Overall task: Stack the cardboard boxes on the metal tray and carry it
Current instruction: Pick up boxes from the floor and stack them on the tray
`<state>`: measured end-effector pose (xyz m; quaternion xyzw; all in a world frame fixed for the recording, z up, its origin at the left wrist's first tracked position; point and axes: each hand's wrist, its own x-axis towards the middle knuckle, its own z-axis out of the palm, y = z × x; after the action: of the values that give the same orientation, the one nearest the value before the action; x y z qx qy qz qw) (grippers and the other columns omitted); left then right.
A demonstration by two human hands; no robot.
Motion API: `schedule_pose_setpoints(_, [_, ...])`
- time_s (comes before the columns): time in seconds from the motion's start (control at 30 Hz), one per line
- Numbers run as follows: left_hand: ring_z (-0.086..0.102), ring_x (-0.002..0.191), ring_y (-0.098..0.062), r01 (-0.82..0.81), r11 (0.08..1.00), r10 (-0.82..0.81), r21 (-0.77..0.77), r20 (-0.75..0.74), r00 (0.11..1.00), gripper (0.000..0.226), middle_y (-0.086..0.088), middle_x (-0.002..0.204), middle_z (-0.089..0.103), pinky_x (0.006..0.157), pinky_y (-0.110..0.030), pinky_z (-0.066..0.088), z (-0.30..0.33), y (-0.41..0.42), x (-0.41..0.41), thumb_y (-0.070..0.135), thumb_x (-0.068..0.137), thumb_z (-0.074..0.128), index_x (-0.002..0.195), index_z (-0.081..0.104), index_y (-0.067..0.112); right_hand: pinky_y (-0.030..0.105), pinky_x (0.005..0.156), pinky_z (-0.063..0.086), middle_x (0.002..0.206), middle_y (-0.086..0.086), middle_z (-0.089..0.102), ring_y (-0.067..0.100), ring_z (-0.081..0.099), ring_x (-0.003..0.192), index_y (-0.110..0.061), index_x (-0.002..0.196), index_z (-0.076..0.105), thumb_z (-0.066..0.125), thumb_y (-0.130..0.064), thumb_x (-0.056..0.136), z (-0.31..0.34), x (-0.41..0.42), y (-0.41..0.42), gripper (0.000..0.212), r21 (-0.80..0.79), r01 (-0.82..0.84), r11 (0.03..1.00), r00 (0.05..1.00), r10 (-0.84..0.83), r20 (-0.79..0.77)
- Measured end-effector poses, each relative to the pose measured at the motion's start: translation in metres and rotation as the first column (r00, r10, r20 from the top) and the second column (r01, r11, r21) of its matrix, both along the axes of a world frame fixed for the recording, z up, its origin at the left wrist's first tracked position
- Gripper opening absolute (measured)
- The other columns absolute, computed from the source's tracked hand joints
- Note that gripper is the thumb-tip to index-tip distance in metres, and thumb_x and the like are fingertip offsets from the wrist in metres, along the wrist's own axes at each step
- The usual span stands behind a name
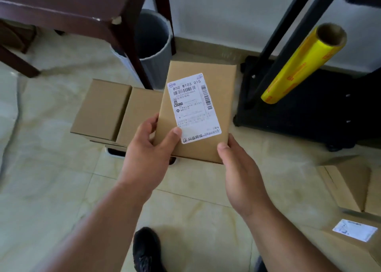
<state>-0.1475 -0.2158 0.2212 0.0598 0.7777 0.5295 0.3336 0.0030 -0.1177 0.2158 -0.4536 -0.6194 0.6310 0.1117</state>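
boxes: five in view. one labelled box [198, 115] in the hands, two plain boxes side by side on the left, the far one [101, 108] and the near one [140, 117], and two more at the right edge, an open-flapped one [346, 185] and a labelled one [354, 243] low in the corner.
held box: flat brown cardboard, long side running away from the person, tilted a little to the right; a white shipping label [193, 106] with barcodes and the print "850 w103 015" covers much of its top.
where: it sits above the right part of the stack, overlapping the near plain box; whether it touches anything below cannot be told.
tray: only a pale rim with a dark gap [115, 151] peeps out under the boxes, on the tiled floor [51, 189].
left hand [148, 146]: grasping the box's near left corner, thumb on top touching the label.
right hand [239, 168]: gripping the near right corner, thumb on the top edge.
hands: two, bare.
surroundings: one dark wooden chair [82, 13], one grey bin [152, 44], one black trolley [299, 106], one yellow film roll [303, 63], one black shoe [146, 249].
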Motion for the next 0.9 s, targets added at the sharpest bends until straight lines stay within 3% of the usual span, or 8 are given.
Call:
schedule_pose_setpoints(0.13, [0.075, 0.097, -0.001, -0.044, 0.999, 0.044, 0.007, -0.038, 0.998, 0.051, 0.022, 0.108, 0.077, 0.086, -0.026, 0.056, 0.0, -0.03, -0.037, 0.036, 0.093, 0.075, 0.141, 0.059, 0.033, 0.022, 0.093, 0.046, 0.124, -0.019, 0.07, -0.007, 0.062, 0.112, -0.042, 0.125, 0.068, 0.045, -0.049, 0.094, 0.003, -0.041, -0.024, 0.04, 0.01, -0.018, 1.0, 1.0, 0.018, 0.0])
schedule_pose_setpoints(0.3, [0.075, 0.101, -0.004, -0.099, 0.995, 0.1, 0.02, -0.058, 0.993, 0.044, 0.018, 0.112, 0.077, 0.09, -0.03, 0.057, 0.0, -0.067, -0.081, 0.034, 0.094, 0.075, 0.136, 0.062, 0.033, 0.036, 0.106, 0.049, 0.126, -0.012, 0.069, 0.001, 0.062, 0.117, -0.042, 0.121, 0.069, 0.047, -0.055, 0.089, 0.0, -0.093, -0.052, 0.041, 0.038, -0.063, 0.997, 0.998, 0.062, 0.033])
schedule_pose_setpoints(0.4, [0.074, 0.102, -0.004, -0.097, 0.995, 0.098, 0.015, -0.064, 0.993, 0.045, 0.017, 0.117, 0.075, 0.091, -0.032, 0.056, 0.001, -0.085, -0.11, 0.037, 0.095, 0.074, 0.137, 0.061, 0.035, 0.04, 0.104, 0.051, 0.121, -0.01, 0.071, 0.006, 0.065, 0.115, -0.038, 0.117, 0.072, 0.051, -0.055, 0.088, 0.001, -0.123, -0.062, 0.04, 0.028, -0.087, 0.996, 0.996, 0.086, 0.031])
schedule_pose_setpoints(0.53, [0.072, 0.098, 0.002, -0.096, 0.995, 0.094, -0.015, -0.085, 0.992, 0.038, 0.023, 0.117, 0.073, 0.085, -0.029, 0.053, 0.004, -0.099, -0.149, 0.039, 0.098, 0.068, 0.135, 0.061, 0.04, 0.04, 0.097, 0.056, 0.102, -0.014, 0.079, 0.007, 0.072, 0.101, -0.028, 0.106, 0.076, 0.061, -0.039, 0.093, 0.005, -0.161, -0.067, 0.022, -0.02, -0.063, 0.998, 0.998, 0.063, 0.015])
schedule_pose_setpoints(0.63, [0.071, 0.102, -0.002, -0.112, 0.993, 0.107, -0.049, -0.098, 0.989, 0.026, 0.021, 0.114, 0.073, 0.089, -0.031, 0.054, 0.001, -0.105, -0.179, 0.042, 0.1, 0.064, 0.126, 0.061, 0.041, 0.049, 0.093, 0.057, 0.092, -0.001, 0.079, 0.01, 0.072, 0.09, -0.019, 0.102, 0.075, 0.062, -0.046, 0.088, 0.002, -0.189, -0.072, 0.033, -0.03, -0.08, 0.996, 0.996, 0.081, 0.027])
schedule_pose_setpoints(0.73, [0.066, 0.093, -0.002, -0.149, 0.986, 0.139, -0.073, -0.123, 0.983, 0.024, 0.014, 0.112, 0.07, 0.079, -0.024, 0.05, -0.005, -0.106, -0.201, 0.043, 0.101, 0.062, 0.122, 0.058, 0.033, 0.049, 0.089, 0.056, 0.094, 0.012, 0.073, 0.011, 0.061, 0.075, -0.008, 0.1, 0.07, 0.058, -0.047, 0.096, -0.001, -0.209, -0.076, 0.041, -0.001, -0.11, 0.994, 0.992, 0.11, 0.068])
schedule_pose_setpoints(0.83, [0.062, 0.085, -0.004, -0.174, 0.982, 0.163, -0.073, -0.137, 0.977, 0.019, 0.01, 0.108, 0.067, 0.075, -0.025, 0.047, -0.011, -0.109, -0.215, 0.042, 0.1, 0.064, 0.114, 0.057, 0.031, 0.053, 0.092, 0.057, 0.103, 0.017, 0.072, 0.026, 0.067, 0.079, -0.002, 0.102, 0.068, 0.054, -0.05, 0.096, -0.003, -0.226, -0.078, 0.05, -0.005, -0.114, 0.993, 0.988, 0.114, 0.102])
schedule_pose_setpoints(0.9, [0.063, 0.089, -0.007, -0.172, 0.982, 0.162, -0.074, -0.124, 0.979, 0.018, 0.009, 0.109, 0.068, 0.077, -0.028, 0.049, -0.016, -0.113, -0.223, 0.043, 0.099, 0.064, 0.112, 0.058, 0.032, 0.057, 0.092, 0.056, 0.107, 0.019, 0.071, 0.038, 0.068, 0.095, 0.0, 0.102, 0.067, 0.053, -0.053, 0.093, -0.004, -0.234, -0.08, 0.055, -0.013, -0.113, 0.994, 0.986, 0.114, 0.126])
